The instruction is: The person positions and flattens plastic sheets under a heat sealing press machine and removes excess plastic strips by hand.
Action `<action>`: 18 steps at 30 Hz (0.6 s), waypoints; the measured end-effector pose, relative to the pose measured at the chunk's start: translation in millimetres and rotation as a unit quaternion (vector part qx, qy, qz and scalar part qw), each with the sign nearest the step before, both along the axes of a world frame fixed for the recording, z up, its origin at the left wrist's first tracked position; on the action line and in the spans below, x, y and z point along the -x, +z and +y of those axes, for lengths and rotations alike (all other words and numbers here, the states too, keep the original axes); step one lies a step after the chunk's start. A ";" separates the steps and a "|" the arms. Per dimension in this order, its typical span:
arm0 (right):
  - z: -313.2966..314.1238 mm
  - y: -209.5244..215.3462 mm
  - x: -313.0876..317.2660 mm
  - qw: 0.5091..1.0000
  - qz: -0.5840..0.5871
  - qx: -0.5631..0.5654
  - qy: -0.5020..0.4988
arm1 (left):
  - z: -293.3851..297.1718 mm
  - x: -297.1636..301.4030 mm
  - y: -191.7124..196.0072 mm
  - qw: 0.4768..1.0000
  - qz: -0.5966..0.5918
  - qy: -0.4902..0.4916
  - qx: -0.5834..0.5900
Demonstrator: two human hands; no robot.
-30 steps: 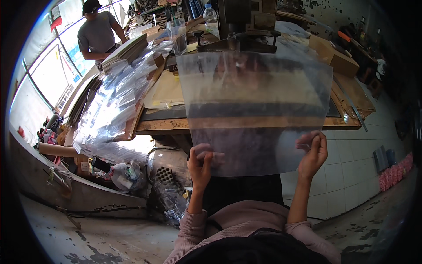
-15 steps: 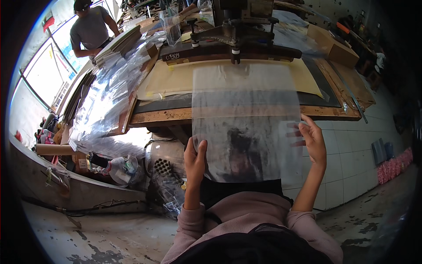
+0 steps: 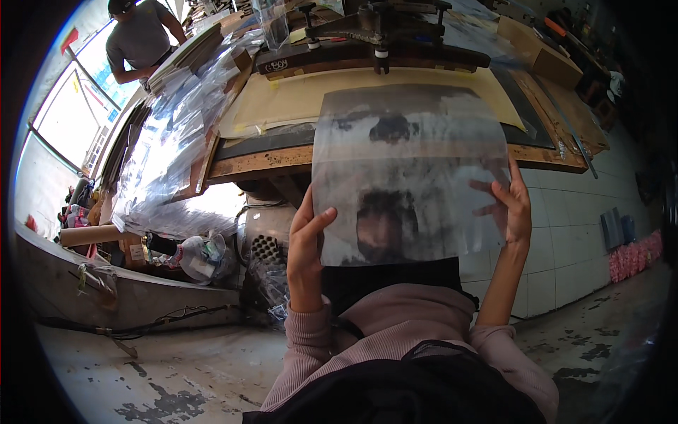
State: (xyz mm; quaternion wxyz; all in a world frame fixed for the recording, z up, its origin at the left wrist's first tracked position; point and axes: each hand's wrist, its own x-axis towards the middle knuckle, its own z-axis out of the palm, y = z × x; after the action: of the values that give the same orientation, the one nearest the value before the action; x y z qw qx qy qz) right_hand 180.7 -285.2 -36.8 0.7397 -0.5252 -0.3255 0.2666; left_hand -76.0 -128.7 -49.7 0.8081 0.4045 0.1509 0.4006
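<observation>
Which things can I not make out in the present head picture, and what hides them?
All in the head view:
Left hand: fingertips, hidden by the glossy sheet.
Dark machine: top, cut off by the upper edge.
Co-worker: legs, hidden by stacked boards.
Tan board: near middle, clouded behind the sheet.

The plastic sheet [image 3: 413, 173] looks glossy, the table's edge [image 3: 263, 164] rough wood

Proper workshop, this: heavy metal machine [image 3: 417, 55] w/ dark crossbar over a worn wooden bench [image 3: 261, 165], clear plastic sheets [image 3: 166, 134] heaped on the L, cardboard box [image 3: 544, 53] on the R. Co-worker [image 3: 145, 39] nr. the window [image 3: 74, 113], patchy floor [image 3: 166, 406] underfoot!
</observation>
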 end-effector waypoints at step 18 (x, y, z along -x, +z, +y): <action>-26.3 -35.6 -3.5 0.998 0.030 0.059 -0.017 | -16.0 5.6 -27.0 0.998 0.047 -0.030 0.030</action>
State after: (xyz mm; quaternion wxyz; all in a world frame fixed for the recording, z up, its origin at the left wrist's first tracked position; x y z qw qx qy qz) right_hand 184.1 -311.5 -72.4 0.7214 -0.5648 -0.2781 0.2887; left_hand -81.6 -144.6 -76.6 0.8238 0.4026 0.1883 0.3518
